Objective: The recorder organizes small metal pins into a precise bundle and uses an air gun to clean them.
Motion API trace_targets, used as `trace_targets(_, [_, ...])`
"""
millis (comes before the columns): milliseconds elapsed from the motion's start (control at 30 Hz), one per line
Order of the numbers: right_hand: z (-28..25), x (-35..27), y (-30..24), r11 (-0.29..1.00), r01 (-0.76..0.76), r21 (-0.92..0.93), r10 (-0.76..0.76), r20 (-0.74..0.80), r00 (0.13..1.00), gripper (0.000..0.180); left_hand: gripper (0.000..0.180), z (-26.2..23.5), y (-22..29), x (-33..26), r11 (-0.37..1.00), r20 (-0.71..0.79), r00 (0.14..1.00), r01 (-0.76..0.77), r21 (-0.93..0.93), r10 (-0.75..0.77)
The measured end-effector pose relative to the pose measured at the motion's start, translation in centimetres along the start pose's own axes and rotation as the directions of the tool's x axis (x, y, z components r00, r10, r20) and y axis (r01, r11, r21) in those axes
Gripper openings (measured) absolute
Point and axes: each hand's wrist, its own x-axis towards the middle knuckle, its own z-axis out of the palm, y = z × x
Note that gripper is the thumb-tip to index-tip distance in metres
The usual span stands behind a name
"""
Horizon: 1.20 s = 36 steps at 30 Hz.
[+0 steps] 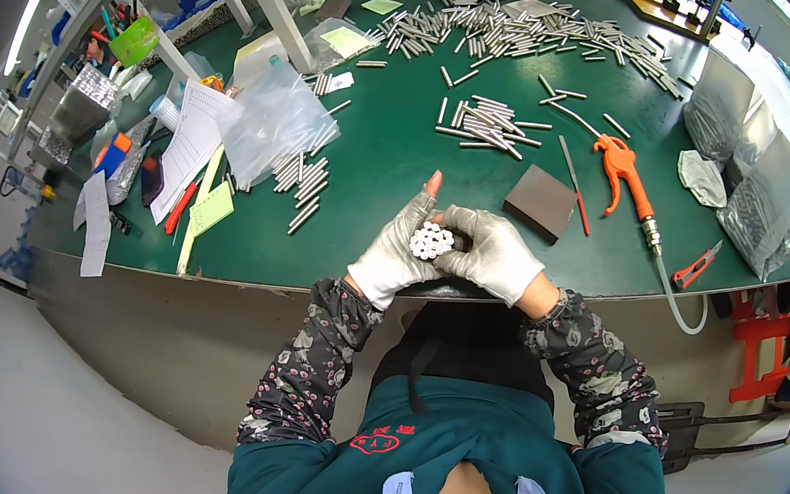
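Observation:
A bundle of short metal rods (431,242) is held between my two gloved hands over the table's front edge, the round rod ends turned toward me. My left hand (388,254) cups the bundle from the left, its bare-tipped thumb pointing up. From the other side my right hand (498,255) has its fingers wrapped around the rods; some fingertips are hidden. Beyond my hands lies a small loose pile of similar rods (493,124). Another group of rods (303,181) rests to the left, partly beside a clear plastic bag (275,129).
A dark square block (539,203), a thin file (574,183) with a red handle and an orange air gun (624,173) with a hose lie at right. Near the edge is a red cutter (696,265). A large rod heap (537,29) spreads across the back. Papers (195,143) cover the left.

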Motion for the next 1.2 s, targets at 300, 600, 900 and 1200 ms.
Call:
trace_targets(300, [0.0, 0.5, 0.5, 0.996, -0.058, 0.072, 0.054, 0.052, 0.997, 0.039, 0.108, -0.2, -0.3, 0.3, 0.989, -0.047, 0.998, -0.038, 0.144, 0.045])
trace_targets(600, [-0.3, 0.8, 0.3, 0.995, -0.101, -0.007, 0.101, 0.056, 0.993, 0.039, 0.106, 0.6, -0.3, 0.6, 0.999, -0.094, 0.995, -0.010, 0.035, 0.014])
trace_targets(900, [-0.3, 0.9, 0.7, 0.998, -0.034, -0.057, 0.036, 0.039, 0.999, 0.044, 0.096, 0.9, -0.2, 0.9, 1.000, -0.133, 0.991, 0.017, -0.014, -0.018])
trace_targets(1200, [-3.3, -0.2, -0.6, 0.992, -0.121, -0.039, 0.120, -0.004, 0.993, 0.041, 0.095, 0.4, -0.5, 1.1, 0.964, -0.163, 0.987, 0.036, 0.265, 0.007])
